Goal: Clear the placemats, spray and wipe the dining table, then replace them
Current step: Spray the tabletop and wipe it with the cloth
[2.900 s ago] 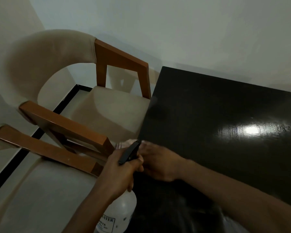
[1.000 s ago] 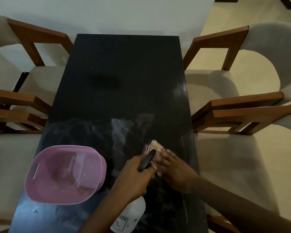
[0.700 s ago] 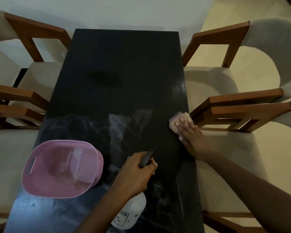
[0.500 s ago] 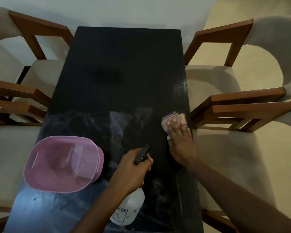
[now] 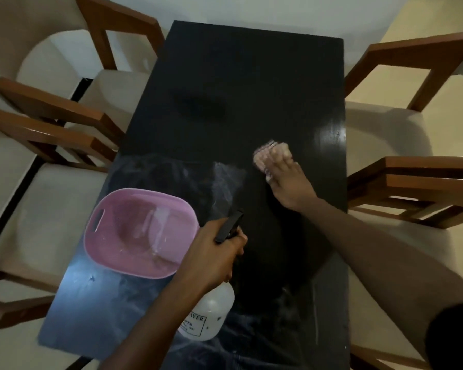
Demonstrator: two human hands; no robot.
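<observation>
The long black dining table runs away from me, with wet streaks on its near half. My right hand presses flat on a pink cloth at the table's middle right. My left hand grips the neck of a white spray bottle with a black nozzle, held over the near part of the table. No placemats are in view.
A pink plastic basket stands on the near left of the table. Wooden chairs with beige cushions line both sides: two on the left and two on the right. A white wall is behind the far end.
My right hand has slid the cloth from the table's right edge back toward the middle. The left hand with the bottle has stayed about where it was.
</observation>
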